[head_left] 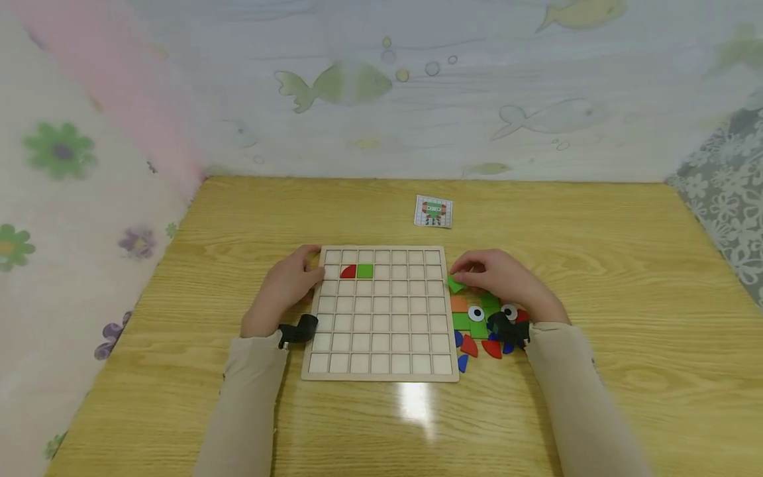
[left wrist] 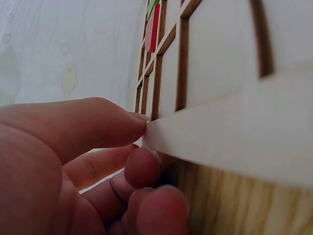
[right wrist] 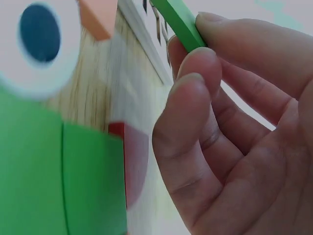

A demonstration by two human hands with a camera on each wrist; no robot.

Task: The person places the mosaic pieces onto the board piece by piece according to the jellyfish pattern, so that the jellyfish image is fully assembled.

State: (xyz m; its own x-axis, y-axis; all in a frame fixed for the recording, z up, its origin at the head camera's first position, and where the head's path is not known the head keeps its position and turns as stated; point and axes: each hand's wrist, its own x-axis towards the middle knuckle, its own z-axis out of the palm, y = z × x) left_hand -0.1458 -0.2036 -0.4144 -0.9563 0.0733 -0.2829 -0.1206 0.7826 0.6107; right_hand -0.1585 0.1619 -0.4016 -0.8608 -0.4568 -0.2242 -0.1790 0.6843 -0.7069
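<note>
Right hand (head_left: 501, 275): pinches a flat green tile (head_left: 456, 285) just beside the square wooden grid board's (head_left: 381, 378) right edge
Left hand (head_left: 285, 285): grips its left edge
Placed: red quarter-circle tile (head_left: 350, 272), green square tile (head_left: 365, 271), toward far-left corner
Unplaced: loose coloured tiles (head_left: 477, 330), off right edge

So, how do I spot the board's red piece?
On the table, find the pale gridded board the left hand holds. In its second row down, second cell from the left, lies the red piece. Unlike the green square on its right, it has one curved edge.
</note>
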